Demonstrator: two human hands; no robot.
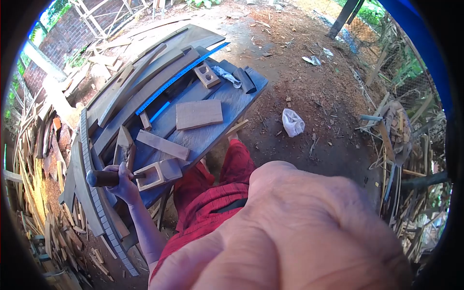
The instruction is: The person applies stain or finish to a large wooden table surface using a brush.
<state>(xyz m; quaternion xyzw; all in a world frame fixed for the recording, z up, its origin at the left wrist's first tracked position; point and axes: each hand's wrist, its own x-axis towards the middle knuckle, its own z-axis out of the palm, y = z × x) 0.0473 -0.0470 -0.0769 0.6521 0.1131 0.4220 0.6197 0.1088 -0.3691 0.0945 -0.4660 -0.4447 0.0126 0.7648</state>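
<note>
My left hand [126, 186] is closed round the thick dark handle of a chisel [104, 178]. Its thin shaft points right, into the hollow of a small wooden box-shaped block [149, 178] at the near edge of the bench. My right hand [309, 222] looms very large in front of the camera, its back and knuckles toward me and its fingers hidden. Close to my left hand stands another hollowed wooden block [123, 147]. A narrow wooden piece [163, 144] and a flat wooden board [198, 115] lie farther along the bench.
The dark workbench [244, 101] carries long planks [159, 72], a blue ruler [181, 77], a block with holes [206, 76] and a dark cylindrical piece [245, 80]. A white plastic bag [293, 122] lies on the dirt ground. Scrap wood [48, 232] is piled at left.
</note>
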